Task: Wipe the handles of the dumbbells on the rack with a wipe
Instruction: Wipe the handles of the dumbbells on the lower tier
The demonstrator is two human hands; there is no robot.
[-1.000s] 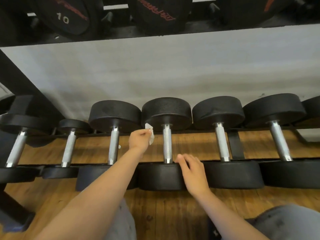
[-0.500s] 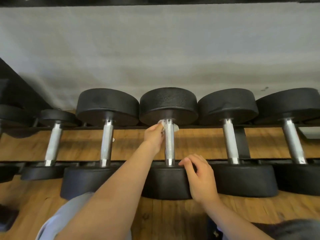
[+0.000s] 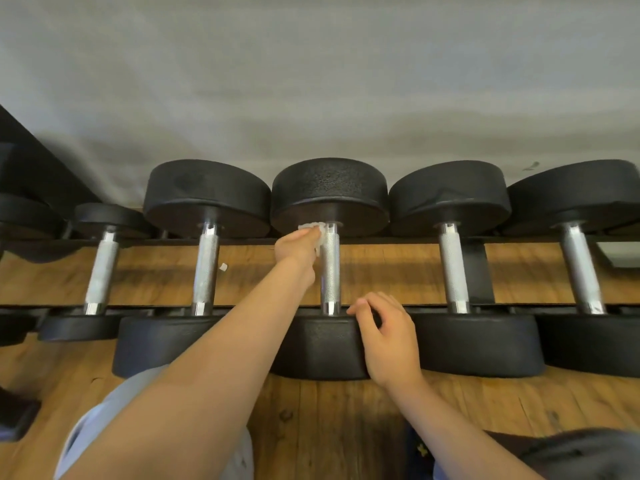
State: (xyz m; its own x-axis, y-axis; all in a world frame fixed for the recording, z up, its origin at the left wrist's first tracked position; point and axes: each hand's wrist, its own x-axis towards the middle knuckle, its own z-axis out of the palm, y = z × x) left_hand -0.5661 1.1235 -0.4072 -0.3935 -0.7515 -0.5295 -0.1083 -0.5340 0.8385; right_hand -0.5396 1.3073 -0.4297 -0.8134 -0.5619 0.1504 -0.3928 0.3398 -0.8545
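Several black dumbbells with knurled chrome handles lie side by side on a low black rack (image 3: 381, 241). My left hand (image 3: 299, 249) holds a small white wipe (image 3: 317, 232) pressed against the top end of the middle dumbbell's handle (image 3: 330, 271), just under its far head. My right hand (image 3: 386, 336) rests with curled fingers on the near head (image 3: 322, 348) of that same dumbbell, beside the handle's lower end. Most of the wipe is hidden behind my fingers.
Neighbouring handles stand to the left (image 3: 206, 268) and right (image 3: 453, 268). A small white scrap (image 3: 223, 267) lies on the wooden floor between the rails. A grey wall (image 3: 311, 81) rises behind the rack. My knees show at the bottom.
My left hand moved right from the gap between two dumbbells and brought the wipe onto the top of the middle handle. The camera dipped closer. My right hand stayed on the near head.
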